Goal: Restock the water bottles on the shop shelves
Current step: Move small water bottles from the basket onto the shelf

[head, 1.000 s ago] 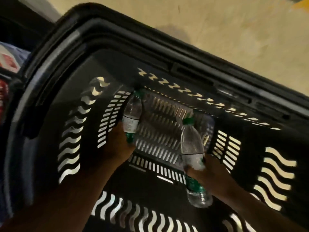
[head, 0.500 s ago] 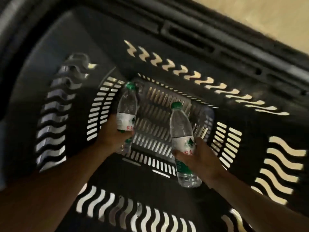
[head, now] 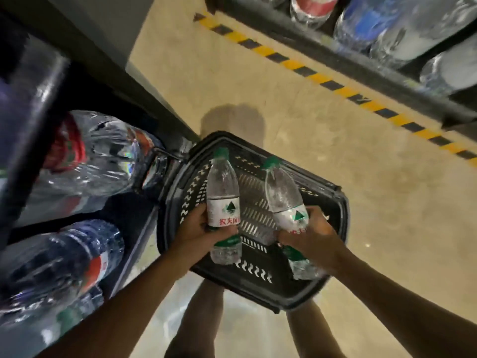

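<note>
A tan concrete floor (head: 296, 120) is carrying a black slotted basket (head: 338, 218), which is sitting near the left shelving. A yellow-and-black striped line (head: 322, 82) is running across the floor toward the far right. The left shelves (head: 33, 120) are holding wrapped bottle packs (head: 103, 156); the far right shelf (head: 387, 71) is holding large bottles (head: 371, 19).

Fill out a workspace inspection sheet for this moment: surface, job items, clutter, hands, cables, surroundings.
Surface: beige concrete floor with a yellow-black striped line.
Job's things: two clear plastic water bottles with green caps, left bottle and right bottle, held above a black slotted plastic basket on the floor.
Clutter: nothing seen.
Hands: left hand grips the left bottle; right hand grips the right bottle.
Cables: nothing seen.
Surroundings: shrink-wrapped bottle packs on the left shelves; large water jugs upper right.
</note>
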The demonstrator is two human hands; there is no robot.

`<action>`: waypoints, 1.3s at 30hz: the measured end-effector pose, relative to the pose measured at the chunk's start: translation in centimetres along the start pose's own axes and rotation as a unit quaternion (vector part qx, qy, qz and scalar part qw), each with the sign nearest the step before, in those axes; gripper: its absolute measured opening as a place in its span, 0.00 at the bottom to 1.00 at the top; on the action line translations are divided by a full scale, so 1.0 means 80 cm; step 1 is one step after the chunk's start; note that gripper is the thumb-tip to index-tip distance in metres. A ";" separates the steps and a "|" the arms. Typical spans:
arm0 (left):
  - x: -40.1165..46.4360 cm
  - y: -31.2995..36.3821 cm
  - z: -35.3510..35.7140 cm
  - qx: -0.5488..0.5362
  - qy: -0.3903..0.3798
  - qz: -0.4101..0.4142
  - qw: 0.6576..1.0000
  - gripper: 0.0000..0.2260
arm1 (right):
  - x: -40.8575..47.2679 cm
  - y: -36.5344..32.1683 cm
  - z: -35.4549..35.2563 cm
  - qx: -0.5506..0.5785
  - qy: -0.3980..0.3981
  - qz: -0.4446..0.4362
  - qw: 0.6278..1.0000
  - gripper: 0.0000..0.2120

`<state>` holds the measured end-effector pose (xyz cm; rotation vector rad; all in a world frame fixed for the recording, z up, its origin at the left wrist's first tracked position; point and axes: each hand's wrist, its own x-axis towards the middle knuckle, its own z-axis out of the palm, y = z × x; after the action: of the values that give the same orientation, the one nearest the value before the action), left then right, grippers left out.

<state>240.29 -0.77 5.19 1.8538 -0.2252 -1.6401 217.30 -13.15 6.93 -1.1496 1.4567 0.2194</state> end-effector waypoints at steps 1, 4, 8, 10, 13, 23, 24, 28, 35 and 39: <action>-0.030 0.028 -0.004 -0.017 -0.006 0.004 1.000 0.23 | -0.027 -0.024 -0.010 0.006 0.005 -0.011 1.000 0.28; -0.119 0.105 -0.014 -0.073 -0.032 0.020 0.997 0.21 | -0.110 -0.091 -0.037 0.014 0.037 -0.042 0.998 0.27; -0.216 0.186 -0.023 -0.084 -0.020 0.054 0.995 0.20 | -0.205 -0.163 -0.063 0.049 0.078 -0.096 0.991 0.25; -0.258 0.214 -0.030 -0.096 -0.024 0.071 0.993 0.20 | -0.243 -0.185 -0.071 0.054 0.079 -0.132 0.987 0.25; -0.312 0.237 -0.039 -0.100 -0.054 0.102 0.988 0.21 | -0.296 -0.206 -0.076 0.046 0.077 -0.161 0.983 0.21; -0.396 0.237 -0.045 -0.177 -0.078 0.141 0.971 0.23 | -0.413 -0.230 -0.053 0.140 0.080 -0.172 0.972 0.20; -0.401 0.235 -0.046 -0.187 -0.080 0.142 0.969 0.22 | -0.419 -0.231 -0.052 0.149 0.077 -0.173 0.970 0.19; -0.435 0.231 -0.046 -0.219 -0.079 0.159 0.959 0.20 | -0.441 -0.241 -0.056 0.171 0.031 -0.181 0.968 0.21; -0.516 0.204 -0.033 -0.231 0.029 0.232 0.944 0.27 | -0.486 -0.263 -0.066 0.114 -0.048 -0.294 0.948 0.17; -0.576 0.176 -0.025 -0.240 0.133 0.258 0.926 0.32 | -0.511 -0.277 -0.060 0.059 -0.126 -0.349 0.927 0.16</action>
<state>236.71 13.13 51.21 1.4537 -0.1577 -0.9628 222.40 -6.68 52.93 -1.4091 0.7571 -0.2121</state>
